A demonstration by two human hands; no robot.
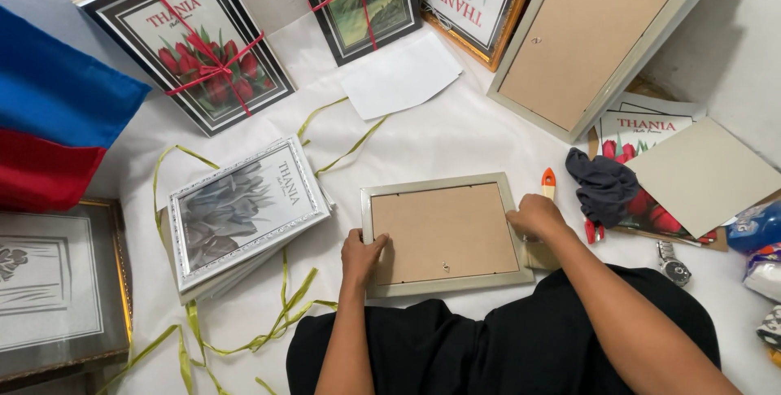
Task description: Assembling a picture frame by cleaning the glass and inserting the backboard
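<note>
Two hands rest on one picture frame (443, 234), which lies face down on the white cloth (455, 143) just in front of the person's lap, its brown back board up. It looks stiff and light, but it likely has glass under it, so it could crack if it bends or drops. The safest hold looks to be on the pale side rails, one hand each side, not on the thin board in the middle.

The left hand (362, 255) lies on the frame's near left corner, fingers curled and pressing down on the edge. The right hand (535, 218) sits on the frame's far right edge, fingers bent and closed down on the rail (I cannot tell if it pinches a small clip there). Both arms reach straight out from the body.

Just past the right hand lie an orange-tipped tool (549, 183) and a dark rag (604, 187)
</note>
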